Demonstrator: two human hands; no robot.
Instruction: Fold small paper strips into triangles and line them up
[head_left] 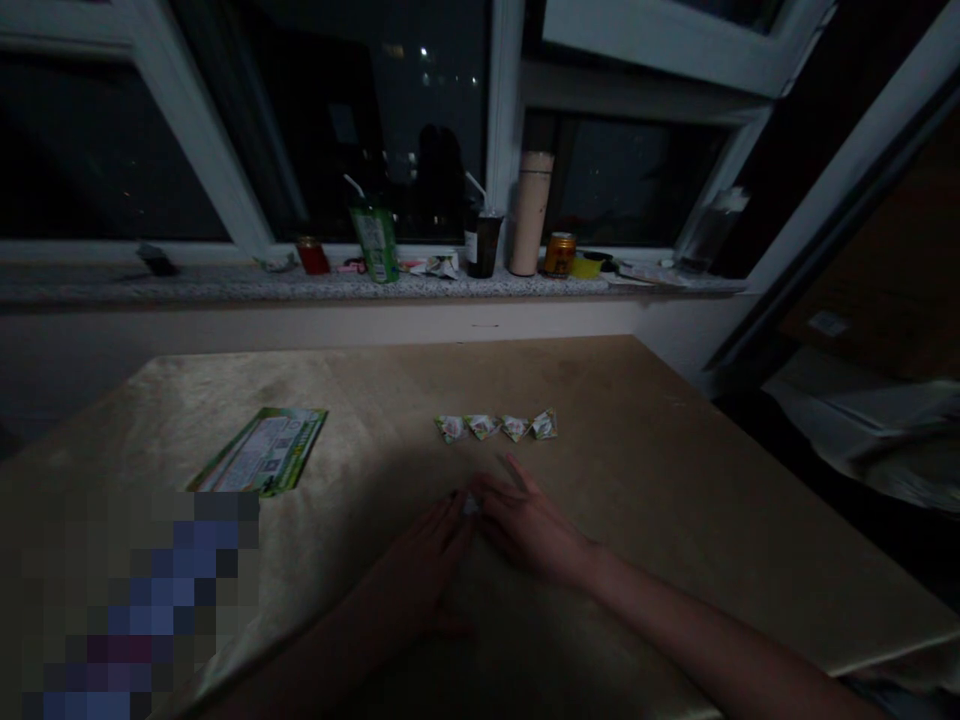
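Observation:
My left hand (431,545) and my right hand (529,525) meet low over the middle of the table. A small pale packet (471,504) shows between their fingertips, mostly covered; its shape cannot be made out. Fingers of both hands close in on it from either side, while one right finger sticks up and away. Just beyond, several small triangular green-and-white packets (482,427) lie in a row. Off to the left rests a flat green printed pouch (270,450) with a pale label panel.
The table has a shiny beige cover (637,430). Behind it, a stone windowsill (420,288) holds a green cup (375,240), a dark drink cup (482,245), a pink flask (531,215), a red jar (312,256) and an orange can (559,256). A pixelated patch hides the lower left.

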